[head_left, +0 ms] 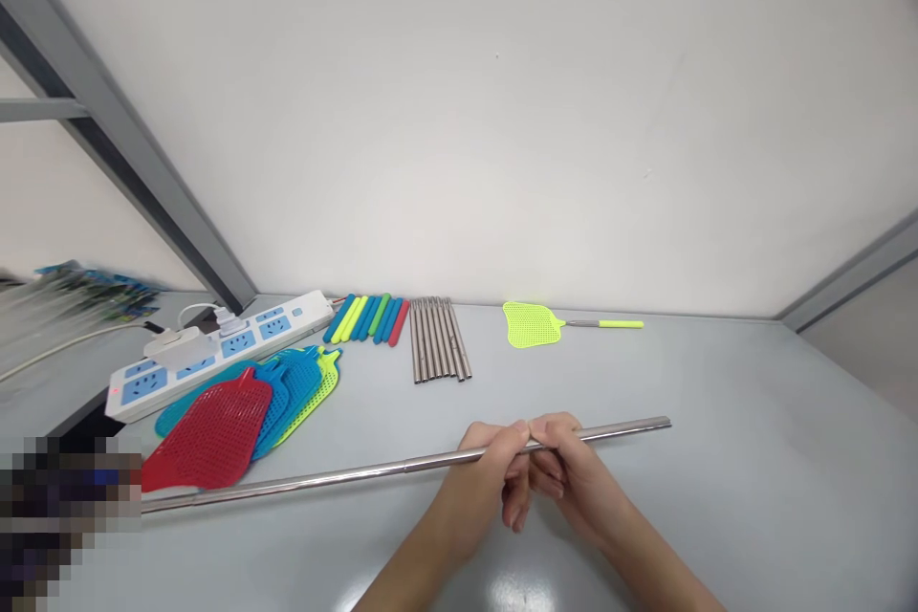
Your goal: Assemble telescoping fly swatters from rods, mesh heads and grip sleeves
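Note:
Both hands grip one long, extended telescopic metal rod (344,475) near its thicker right end. My left hand (494,464) is closed around it, thumb on top. Right beside it, my right hand (566,459) pinches the same rod, and the two thumbs nearly meet. The rod runs left past a red fly swatter head (219,430), its far end lost in a blurred patch. A row of short metal rods (439,339) lies beyond my hands. Farther right rests a yellow fly swatter (535,323) with its rod and yellow handle attached.
Coloured handles (367,318) lie in a row by the wall. Blue fly swatter heads (297,392) are piled at the left, next to a white power strip (312,306) with plugs and a cable. A grey metal frame post (136,134) stands at the left, with bagged items (93,292) behind it.

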{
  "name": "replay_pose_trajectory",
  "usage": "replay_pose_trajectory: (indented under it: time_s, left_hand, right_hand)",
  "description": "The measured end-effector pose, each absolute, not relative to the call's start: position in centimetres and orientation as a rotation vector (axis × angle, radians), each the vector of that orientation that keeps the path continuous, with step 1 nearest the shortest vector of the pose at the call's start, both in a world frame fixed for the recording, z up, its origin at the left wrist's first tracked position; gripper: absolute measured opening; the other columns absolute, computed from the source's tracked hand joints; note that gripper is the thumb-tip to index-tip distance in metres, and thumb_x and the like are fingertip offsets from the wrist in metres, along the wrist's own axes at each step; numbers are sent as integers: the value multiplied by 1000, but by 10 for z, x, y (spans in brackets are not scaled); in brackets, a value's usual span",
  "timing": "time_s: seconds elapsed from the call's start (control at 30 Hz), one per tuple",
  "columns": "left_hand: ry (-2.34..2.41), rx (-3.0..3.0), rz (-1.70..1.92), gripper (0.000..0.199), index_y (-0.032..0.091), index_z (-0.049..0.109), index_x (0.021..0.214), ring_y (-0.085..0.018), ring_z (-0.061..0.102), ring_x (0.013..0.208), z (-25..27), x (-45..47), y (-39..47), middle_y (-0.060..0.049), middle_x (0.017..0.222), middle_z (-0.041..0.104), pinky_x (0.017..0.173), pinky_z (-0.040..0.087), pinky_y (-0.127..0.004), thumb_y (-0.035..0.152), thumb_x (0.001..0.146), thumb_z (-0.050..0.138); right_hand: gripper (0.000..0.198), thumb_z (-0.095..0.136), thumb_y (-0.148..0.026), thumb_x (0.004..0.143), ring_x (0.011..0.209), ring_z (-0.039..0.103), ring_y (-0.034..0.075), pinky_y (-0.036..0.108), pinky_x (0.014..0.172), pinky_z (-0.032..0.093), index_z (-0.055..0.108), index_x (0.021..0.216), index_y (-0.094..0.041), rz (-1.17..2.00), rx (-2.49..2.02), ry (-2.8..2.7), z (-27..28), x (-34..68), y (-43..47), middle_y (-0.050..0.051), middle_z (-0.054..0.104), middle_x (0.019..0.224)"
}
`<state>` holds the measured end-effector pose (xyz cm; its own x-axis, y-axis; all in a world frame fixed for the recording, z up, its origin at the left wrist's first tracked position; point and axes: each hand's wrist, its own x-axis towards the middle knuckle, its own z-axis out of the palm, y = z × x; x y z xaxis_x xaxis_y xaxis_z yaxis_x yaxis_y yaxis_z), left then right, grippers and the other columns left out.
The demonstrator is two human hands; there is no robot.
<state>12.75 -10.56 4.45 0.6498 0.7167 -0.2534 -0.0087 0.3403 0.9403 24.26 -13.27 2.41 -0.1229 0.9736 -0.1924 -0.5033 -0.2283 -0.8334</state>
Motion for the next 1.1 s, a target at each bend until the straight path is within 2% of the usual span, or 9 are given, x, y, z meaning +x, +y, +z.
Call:
replay_pose_trajectory:
  time_s: [0.27, 0.57, 1.1]
  left_hand:
    - [753, 1127, 460, 47, 19, 25, 34, -9, 36, 32, 57, 121, -99, 4, 26, 29, 45, 32, -24, 35, 77, 36]
    - [741, 1034, 540, 42, 20, 22, 39, -8, 31, 27, 62, 112, -97, 7, 25, 22, 41, 25, -23, 30, 78, 36]
    - [820, 1054, 565, 41, 19, 23, 42, -8, 30, 29, 66, 94, -85, 8, 27, 17, 43, 25, -23, 32, 78, 38]
  right_hand:
    - [44, 46, -33, 74, 39, 17, 7, 27, 44, 12, 22, 39, -19, 1509, -1094, -895, 38, 249, -133, -7, 19, 38]
    - [44, 47, -32, 74, 39, 18, 7, 28, 47, 13, 21, 41, -19, 1433, -1173, -882, 42, 265, -134, -6, 18, 39]
    - [43, 44, -29, 76, 41, 15, 9, 29, 49, 14, 20, 41, -20, 1378, -1201, -931, 43, 290, -126, -7, 17, 37]
